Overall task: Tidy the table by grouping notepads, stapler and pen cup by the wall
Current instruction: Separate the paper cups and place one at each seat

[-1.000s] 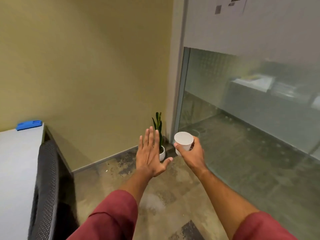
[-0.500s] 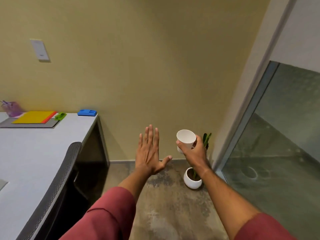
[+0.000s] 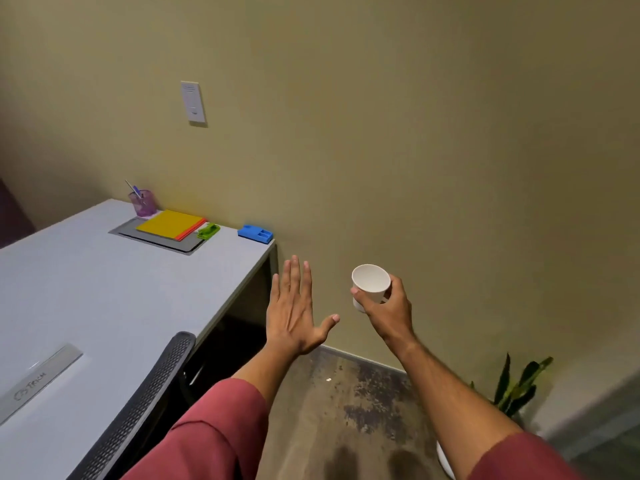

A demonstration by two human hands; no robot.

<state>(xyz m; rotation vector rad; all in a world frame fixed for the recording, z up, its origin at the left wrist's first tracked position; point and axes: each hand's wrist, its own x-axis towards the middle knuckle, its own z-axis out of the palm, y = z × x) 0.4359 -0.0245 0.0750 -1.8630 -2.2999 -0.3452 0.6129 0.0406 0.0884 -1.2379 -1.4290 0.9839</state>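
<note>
A: Entry. Right hand [image 3: 389,308] grasps a white paper cup [image 3: 370,279] round its lower wall, thumb on one side and fingers on the other, mouth tilted toward the camera. It is held in the air off the end of the table [image 3: 86,292], well apart from the items there. Left hand [image 3: 294,306] is released: fingers straight, thumb spread, holding nothing.

B: Where do the task's things stand?

A: All at the far end by the wall [image 3: 381,133]. Purple translucent pen cup [image 3: 143,202], pens sticking up, upright at the wall. Just beside it the notepads [image 3: 171,225], yellow cover on top with an orange edge below, lying on a grey mat [image 3: 156,237]. A green stapler [image 3: 208,231] touches the mat's corner. A blue holder [image 3: 255,233] sits near the table corner, apart from the stack.

B: Handling?

A: Judgement only. The paper cup is light and thin-walled; a hard squeeze would likely dent it, so hold low where the base stiffens it. It looks empty. The pen cup appears rigid but top-heavy; take it round the body. The notepads are flat and flexible; lift them from the long edge.
</note>
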